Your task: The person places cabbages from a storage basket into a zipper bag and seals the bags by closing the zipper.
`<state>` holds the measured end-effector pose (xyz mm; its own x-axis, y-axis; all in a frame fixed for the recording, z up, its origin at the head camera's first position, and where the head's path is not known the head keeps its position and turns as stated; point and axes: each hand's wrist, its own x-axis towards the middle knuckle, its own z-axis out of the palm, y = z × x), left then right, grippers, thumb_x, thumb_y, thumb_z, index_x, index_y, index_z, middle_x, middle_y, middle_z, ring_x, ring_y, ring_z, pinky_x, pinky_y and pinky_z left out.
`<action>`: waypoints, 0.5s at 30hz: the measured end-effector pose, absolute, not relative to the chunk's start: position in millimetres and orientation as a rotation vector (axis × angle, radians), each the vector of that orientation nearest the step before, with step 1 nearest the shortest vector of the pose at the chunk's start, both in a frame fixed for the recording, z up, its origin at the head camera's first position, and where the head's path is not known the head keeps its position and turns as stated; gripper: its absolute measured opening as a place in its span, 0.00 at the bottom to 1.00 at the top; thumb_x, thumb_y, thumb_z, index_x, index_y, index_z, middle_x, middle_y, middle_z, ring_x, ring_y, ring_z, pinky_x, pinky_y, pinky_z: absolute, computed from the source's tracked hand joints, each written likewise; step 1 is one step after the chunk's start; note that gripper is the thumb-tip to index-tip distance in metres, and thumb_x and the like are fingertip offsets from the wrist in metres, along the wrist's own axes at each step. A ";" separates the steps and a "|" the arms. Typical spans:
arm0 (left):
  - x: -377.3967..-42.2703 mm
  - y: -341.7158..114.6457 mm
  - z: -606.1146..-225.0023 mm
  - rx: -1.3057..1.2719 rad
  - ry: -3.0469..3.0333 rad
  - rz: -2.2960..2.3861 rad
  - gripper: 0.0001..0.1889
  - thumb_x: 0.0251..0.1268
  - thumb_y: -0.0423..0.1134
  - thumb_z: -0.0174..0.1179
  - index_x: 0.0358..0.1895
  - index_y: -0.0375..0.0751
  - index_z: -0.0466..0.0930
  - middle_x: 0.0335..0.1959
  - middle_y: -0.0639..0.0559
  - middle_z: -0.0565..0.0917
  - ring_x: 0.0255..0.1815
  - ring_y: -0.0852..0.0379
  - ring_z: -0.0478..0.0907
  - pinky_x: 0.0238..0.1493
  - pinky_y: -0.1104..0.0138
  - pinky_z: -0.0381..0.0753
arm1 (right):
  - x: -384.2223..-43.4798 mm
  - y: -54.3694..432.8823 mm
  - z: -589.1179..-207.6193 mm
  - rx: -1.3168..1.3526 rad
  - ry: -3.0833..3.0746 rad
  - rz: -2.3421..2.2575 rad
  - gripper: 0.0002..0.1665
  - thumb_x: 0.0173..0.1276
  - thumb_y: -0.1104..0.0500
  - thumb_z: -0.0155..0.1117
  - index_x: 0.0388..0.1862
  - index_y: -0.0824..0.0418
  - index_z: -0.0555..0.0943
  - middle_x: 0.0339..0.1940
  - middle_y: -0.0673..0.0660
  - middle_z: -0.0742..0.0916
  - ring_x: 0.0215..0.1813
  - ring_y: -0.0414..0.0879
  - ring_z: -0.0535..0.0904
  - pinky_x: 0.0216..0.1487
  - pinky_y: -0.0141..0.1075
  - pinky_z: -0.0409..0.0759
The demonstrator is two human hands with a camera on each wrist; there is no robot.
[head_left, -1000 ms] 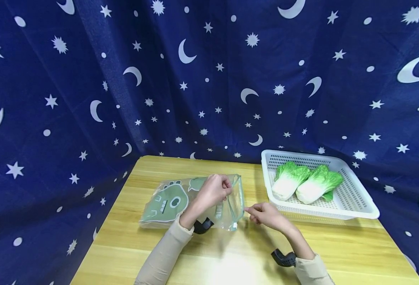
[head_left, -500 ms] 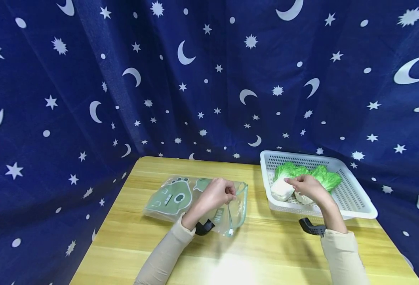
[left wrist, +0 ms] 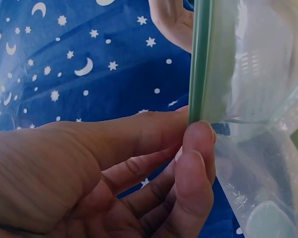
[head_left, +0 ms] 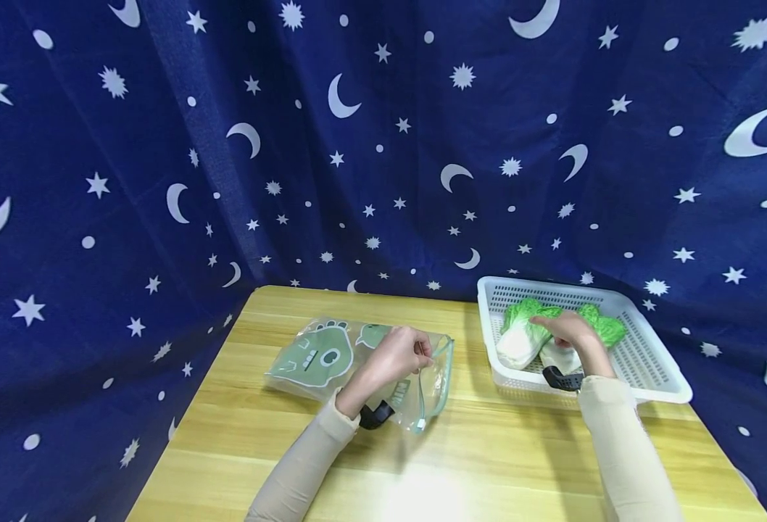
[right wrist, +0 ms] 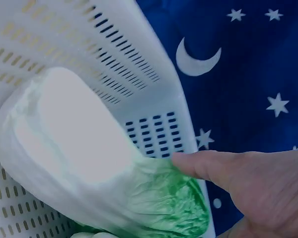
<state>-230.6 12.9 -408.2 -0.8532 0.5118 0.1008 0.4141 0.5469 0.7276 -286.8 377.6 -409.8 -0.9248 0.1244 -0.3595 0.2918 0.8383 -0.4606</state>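
Observation:
In the head view my left hand (head_left: 398,355) pinches the mouth strip of a clear zip bag (head_left: 318,359) with green cartoon print. The left wrist view shows thumb and fingertips on the bag's green strip (left wrist: 201,59). A white slider (head_left: 420,423) sits at the bag's near corner. My right hand (head_left: 573,333) is over two Chinese cabbages, the left one (head_left: 520,341) and the right one (head_left: 558,355), partly covered by the hand. In the right wrist view the straight thumb (right wrist: 198,163) lies at the leafy end of a cabbage (right wrist: 69,134); the other fingers are hidden.
The cabbages lie in a white perforated plastic basket (head_left: 657,366) at the back right of the wooden table (head_left: 488,464). A dark blue curtain (head_left: 383,145) with stars and moons hangs behind the table. Each wrist bears a black camera mount.
My right hand has left the bag's mouth and moved right to the cabbages in the basket, its thumb now spread. My left hand keeps its pinch, and the bag has shifted slightly right.

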 end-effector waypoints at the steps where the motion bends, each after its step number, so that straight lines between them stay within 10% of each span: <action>1: -230.7 13.2 -408.5 0.800 2.650 1.198 0.06 0.54 0.30 0.68 0.24 0.41 0.81 0.16 0.57 0.80 0.14 0.66 0.76 0.22 0.75 0.74 | -288.7 378.6 -412.0 0.320 2.690 -0.756 0.31 0.68 0.36 0.52 0.12 0.50 0.61 0.08 0.43 0.65 0.14 0.37 0.60 0.22 0.31 0.65; 15: -230.2 13.4 -409.0 0.803 2.656 1.217 0.06 0.54 0.30 0.68 0.24 0.41 0.81 0.16 0.54 0.81 0.13 0.65 0.76 0.24 0.75 0.74 | -306.4 367.1 -432.6 0.426 2.804 -0.696 0.25 0.60 0.42 0.66 0.19 0.57 0.66 0.16 0.50 0.70 0.17 0.40 0.65 0.20 0.31 0.68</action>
<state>-230.2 13.4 -409.0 -0.8537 0.5080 0.1150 0.4188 0.5383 0.7313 -306.4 367.1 -432.6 -0.9335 0.2246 -0.2797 0.3292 0.8458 -0.4198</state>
